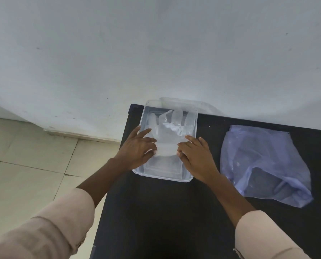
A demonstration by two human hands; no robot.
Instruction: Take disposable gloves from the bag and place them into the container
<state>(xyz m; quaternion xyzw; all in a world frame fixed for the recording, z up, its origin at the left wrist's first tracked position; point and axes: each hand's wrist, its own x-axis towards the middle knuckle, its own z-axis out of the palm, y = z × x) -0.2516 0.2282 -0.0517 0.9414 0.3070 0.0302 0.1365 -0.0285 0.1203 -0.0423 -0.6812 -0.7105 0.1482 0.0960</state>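
A clear rectangular plastic container (162, 176) stands on the black table near its far left corner. Translucent disposable gloves (168, 131) lie inside it, spread flat with their fingers pointing away from me. My left hand (137, 148) reaches over the container's left wall and pinches the near left edge of the gloves. My right hand (197, 156) comes over the right wall and pinches the near right edge. A crumpled pale blue plastic bag (264, 165) lies flat on the table to the right of the container, its mouth toward me.
The black table (156, 212) ends just left of the container, with tiled floor (25, 165) below. A white wall (156, 53) stands directly behind. A clear lid (202, 105) leans behind the container against the wall.
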